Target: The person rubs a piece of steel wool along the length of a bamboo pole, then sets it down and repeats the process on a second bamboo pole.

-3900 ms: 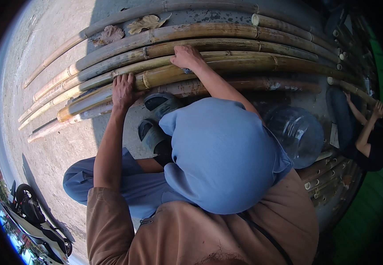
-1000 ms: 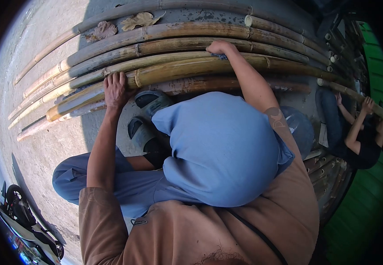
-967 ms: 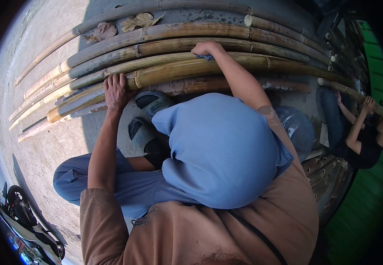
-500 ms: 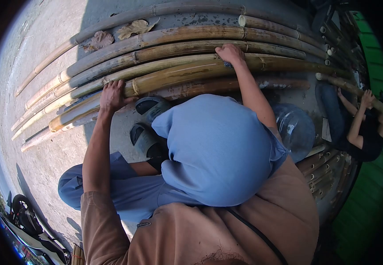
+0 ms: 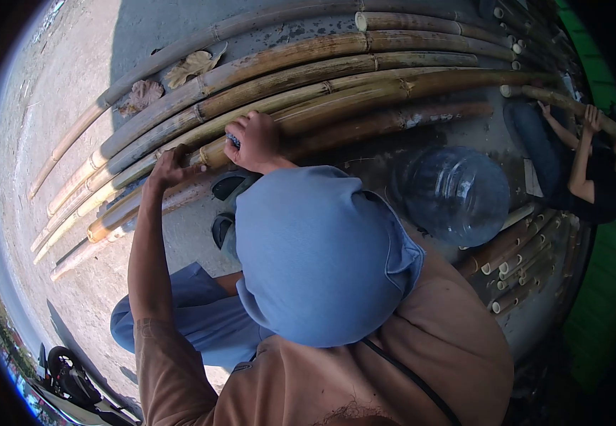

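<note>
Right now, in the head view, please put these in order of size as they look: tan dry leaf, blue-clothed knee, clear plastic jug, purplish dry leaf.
1. Blue-clothed knee, helped by being near the camera
2. Clear plastic jug
3. Tan dry leaf
4. Purplish dry leaf

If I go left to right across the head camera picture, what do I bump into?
A motorcycle, the left hand, the right hand, a big clear plastic bottle, then another person in dark clothes.
</note>
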Available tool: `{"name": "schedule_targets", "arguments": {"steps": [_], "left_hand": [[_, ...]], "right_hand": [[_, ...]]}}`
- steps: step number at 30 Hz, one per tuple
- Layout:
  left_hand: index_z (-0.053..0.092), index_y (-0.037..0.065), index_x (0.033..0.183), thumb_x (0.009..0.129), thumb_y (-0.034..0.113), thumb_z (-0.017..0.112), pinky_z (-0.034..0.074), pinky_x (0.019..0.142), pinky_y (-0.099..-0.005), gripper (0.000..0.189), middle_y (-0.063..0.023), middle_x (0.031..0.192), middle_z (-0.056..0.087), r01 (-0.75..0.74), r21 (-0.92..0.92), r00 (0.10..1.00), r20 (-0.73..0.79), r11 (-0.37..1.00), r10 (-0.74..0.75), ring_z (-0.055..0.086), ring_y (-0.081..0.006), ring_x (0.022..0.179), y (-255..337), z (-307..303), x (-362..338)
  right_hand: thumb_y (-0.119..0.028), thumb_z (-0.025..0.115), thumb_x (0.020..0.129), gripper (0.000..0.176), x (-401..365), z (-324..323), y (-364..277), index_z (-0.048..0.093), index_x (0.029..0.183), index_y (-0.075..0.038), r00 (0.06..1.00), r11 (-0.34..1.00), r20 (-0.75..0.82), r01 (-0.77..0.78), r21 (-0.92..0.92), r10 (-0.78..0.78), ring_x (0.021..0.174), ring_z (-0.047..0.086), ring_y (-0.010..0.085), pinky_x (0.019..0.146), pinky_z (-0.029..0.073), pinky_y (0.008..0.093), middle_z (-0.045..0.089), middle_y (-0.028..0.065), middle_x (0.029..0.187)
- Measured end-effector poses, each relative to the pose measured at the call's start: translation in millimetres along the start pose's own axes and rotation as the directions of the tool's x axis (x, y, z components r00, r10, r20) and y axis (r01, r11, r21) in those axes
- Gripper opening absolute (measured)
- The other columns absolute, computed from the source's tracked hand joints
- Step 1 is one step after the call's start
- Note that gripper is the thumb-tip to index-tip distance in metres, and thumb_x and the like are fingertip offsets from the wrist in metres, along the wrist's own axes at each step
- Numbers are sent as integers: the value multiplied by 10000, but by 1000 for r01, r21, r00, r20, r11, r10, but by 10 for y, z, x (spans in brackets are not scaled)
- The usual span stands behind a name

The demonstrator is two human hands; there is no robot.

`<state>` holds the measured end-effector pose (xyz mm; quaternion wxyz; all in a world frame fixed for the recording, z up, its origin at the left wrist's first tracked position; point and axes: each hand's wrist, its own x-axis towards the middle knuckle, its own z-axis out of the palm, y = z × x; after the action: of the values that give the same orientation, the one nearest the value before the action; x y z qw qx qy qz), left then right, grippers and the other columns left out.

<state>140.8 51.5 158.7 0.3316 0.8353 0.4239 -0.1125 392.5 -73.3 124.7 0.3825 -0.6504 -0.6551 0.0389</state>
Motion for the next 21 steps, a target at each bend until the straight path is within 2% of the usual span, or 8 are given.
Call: {"name": "schedule_targets", "arguments": {"steps": [2, 6, 8, 10, 13, 18, 20, 21], "left_hand": [[651, -30, 1307, 819, 686, 785, 514, 952, -486, 876, -304, 1179, 726, -7, -28, 998, -57, 1000, 6, 685, -435, 1150, -223, 153, 29], [641, -16, 1268, 896, 742, 651, 491, 969, -499, 844, -302, 1184, 721, 17, -51, 996, -85, 999, -21, 673, -465, 1160, -372, 246, 143], [676, -25, 1149, 921, 704, 654, 484, 913, -449, 764, -277, 1128, 726, 94, -100, 994, 64, 990, -88, 674, -382, 1045, -261, 113, 175], [680, -25, 1083, 964, 636, 660, 441, 727, -382, 672, -89, 851, 602, 49, -258, 997, 75, 965, -30, 514, -184, 808, -408, 178, 302], [709, -35, 1122, 1002, 588, 644, 457, 739, -385, 638, -99, 877, 649, 68, -400, 990, 137, 914, -13, 544, -189, 811, -529, 238, 460], [720, -17, 1246, 1024, 540, 633, 491, 781, -401, 605, -126, 962, 722, 52, -282, 995, 91, 958, -27, 601, -205, 861, -241, 100, 300], [721, -7, 1253, 1022, 546, 625, 500, 796, -401, 607, -138, 956, 733, 63, -298, 997, 62, 952, -46, 619, -198, 870, -319, 179, 305], [734, -9, 1199, 1042, 547, 584, 518, 841, -422, 596, -188, 966, 765, 154, -84, 981, 131, 984, -143, 698, -251, 913, -32, -21, 235]], "right_hand": [[-280, 708, 807, 175, 64, -93, 140, 693, 939, -167, 997, 999, 70, -31, 31, 29, 1002, 591, 264, 866, 416, 452, 701, 15, 951], [-266, 703, 796, 150, -3, -735, 1129, 711, 909, -168, 983, 956, -180, -95, -277, 45, 991, 605, 277, 856, 430, 467, 713, 4, 955], [-268, 701, 793, 177, -108, -1248, 1813, 714, 939, -168, 934, 888, -337, -251, -384, 119, 1007, 608, 298, 866, 457, 516, 728, 5, 1011], [-276, 676, 818, 198, -200, -1735, 2400, 708, 983, -172, 863, 738, -470, -438, -513, 186, 1048, 608, 325, 880, 467, 550, 727, 12, 1059], [-295, 662, 839, 225, -163, -1892, 2558, 693, 1019, -164, 820, 653, -495, -547, -525, 289, 1078, 591, 344, 917, 461, 564, 713, 33, 1058], [-232, 679, 795, 128, 64, -778, 1253, 630, 872, -142, 945, 867, -228, -309, -392, 235, 947, 570, 330, 837, 450, 523, 672, 46, 932], [-216, 672, 793, 150, 124, -242, 424, 625, 905, -128, 990, 976, -62, -136, -170, 127, 971, 565, 334, 845, 430, 506, 673, 58, 962], [-213, 667, 799, 160, 118, 39, 161, 629, 929, -128, 997, 996, 30, -66, -62, 68, 996, 567, 340, 866, 427, 506, 671, 67, 995]]}}
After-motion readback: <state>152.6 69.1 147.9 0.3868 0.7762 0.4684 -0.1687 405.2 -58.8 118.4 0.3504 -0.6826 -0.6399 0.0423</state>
